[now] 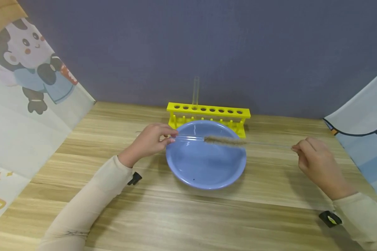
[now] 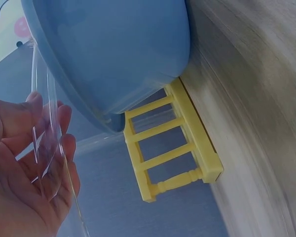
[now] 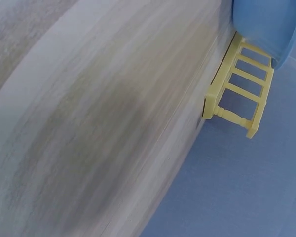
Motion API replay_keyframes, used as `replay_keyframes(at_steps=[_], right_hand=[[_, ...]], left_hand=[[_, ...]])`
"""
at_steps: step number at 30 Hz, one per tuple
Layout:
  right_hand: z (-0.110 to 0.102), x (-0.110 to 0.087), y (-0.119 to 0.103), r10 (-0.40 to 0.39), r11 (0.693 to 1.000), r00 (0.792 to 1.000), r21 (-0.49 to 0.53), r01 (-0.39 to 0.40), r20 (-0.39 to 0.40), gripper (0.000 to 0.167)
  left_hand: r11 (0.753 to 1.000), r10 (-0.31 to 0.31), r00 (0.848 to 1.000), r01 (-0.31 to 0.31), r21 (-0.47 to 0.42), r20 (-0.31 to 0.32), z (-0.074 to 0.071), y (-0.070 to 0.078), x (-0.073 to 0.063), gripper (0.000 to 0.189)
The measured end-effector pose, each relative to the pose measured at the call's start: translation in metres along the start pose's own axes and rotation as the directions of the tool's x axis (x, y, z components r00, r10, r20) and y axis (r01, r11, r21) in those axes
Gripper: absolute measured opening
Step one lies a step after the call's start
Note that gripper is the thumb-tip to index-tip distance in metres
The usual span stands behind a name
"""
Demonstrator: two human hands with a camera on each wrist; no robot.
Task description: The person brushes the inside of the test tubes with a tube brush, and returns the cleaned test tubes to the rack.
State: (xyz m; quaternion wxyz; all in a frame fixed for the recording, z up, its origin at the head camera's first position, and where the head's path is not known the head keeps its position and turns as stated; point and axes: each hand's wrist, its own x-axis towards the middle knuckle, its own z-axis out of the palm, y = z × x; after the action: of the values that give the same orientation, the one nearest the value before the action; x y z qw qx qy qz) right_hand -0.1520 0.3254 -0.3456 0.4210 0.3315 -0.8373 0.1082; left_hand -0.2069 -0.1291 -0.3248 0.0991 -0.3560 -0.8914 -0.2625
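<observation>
Over the blue basin [image 1: 207, 162], my left hand [image 1: 152, 142] grips a clear test tube [image 1: 189, 138] between thumb and fingers. The tube lies nearly level, its mouth toward the right. At that mouth is the brown bristle head of a test tube brush [image 1: 227, 141], most of it outside the glass. Its thin wire handle runs right to my right hand [image 1: 318, 164], which pinches the far end. In the left wrist view, the thumb and fingers of the left hand [image 2: 29, 163] wrap the glass. The right wrist view leaves the right hand out.
Behind the basin stands a yellow test tube rack [image 1: 208, 110], partly hidden by the rim. Another clear test tube [image 1: 196, 93] stands upright in it. A dark blue-grey partition [image 1: 207, 52] rises behind, with printed sheets at both sides. Everything stands on a wood-grain table [image 1: 188, 219].
</observation>
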Motion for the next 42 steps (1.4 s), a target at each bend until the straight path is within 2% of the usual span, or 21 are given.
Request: replay_keyframes(at_steps=[10,17,26,32,35,42], right_hand=[[0.004,-0.0011,0.0002,0.022,0.999,1.0,0.024,-0.022,-0.006,0.041],[0.0045,-0.0024,-0.0003,0.059,0.996,0.998,0.069,-0.061,0.026,0.05],[0.0032,0.0002,-0.0033,0.026,0.995,0.999,0.098,-0.029,0.039,0.05],[0.0014,0.0004,-0.0023,0.027,0.993,0.995,0.114,-0.038,0.096,0.051],[0.0017,0.0006,-0.0013,0.002,0.99,0.994,0.137,-0.016,0.106,0.049],[-0.0048,0.0058,-0.001,-0.016,0.984,0.98,0.175,-0.019,0.197,0.05]], left_hand=[[1.0,0.016,1.0,-0.016,-0.002,0.008,0.0013,0.0022,0.0008,0.021],[0.999,0.037,0.999,-0.037,0.002,-0.012,0.0014,0.0028,-0.0009,0.021],[0.998,0.053,0.998,-0.053,0.014,-0.039,0.0002,0.0041,-0.0021,0.021],[0.999,0.048,0.998,-0.047,0.022,-0.051,0.0001,0.0038,-0.0037,0.022],[0.997,0.061,0.997,-0.059,0.042,-0.055,0.0006,0.0034,-0.0048,0.023],[0.986,0.138,0.987,-0.13,0.1,-0.083,0.0037,0.0009,-0.0051,0.024]])
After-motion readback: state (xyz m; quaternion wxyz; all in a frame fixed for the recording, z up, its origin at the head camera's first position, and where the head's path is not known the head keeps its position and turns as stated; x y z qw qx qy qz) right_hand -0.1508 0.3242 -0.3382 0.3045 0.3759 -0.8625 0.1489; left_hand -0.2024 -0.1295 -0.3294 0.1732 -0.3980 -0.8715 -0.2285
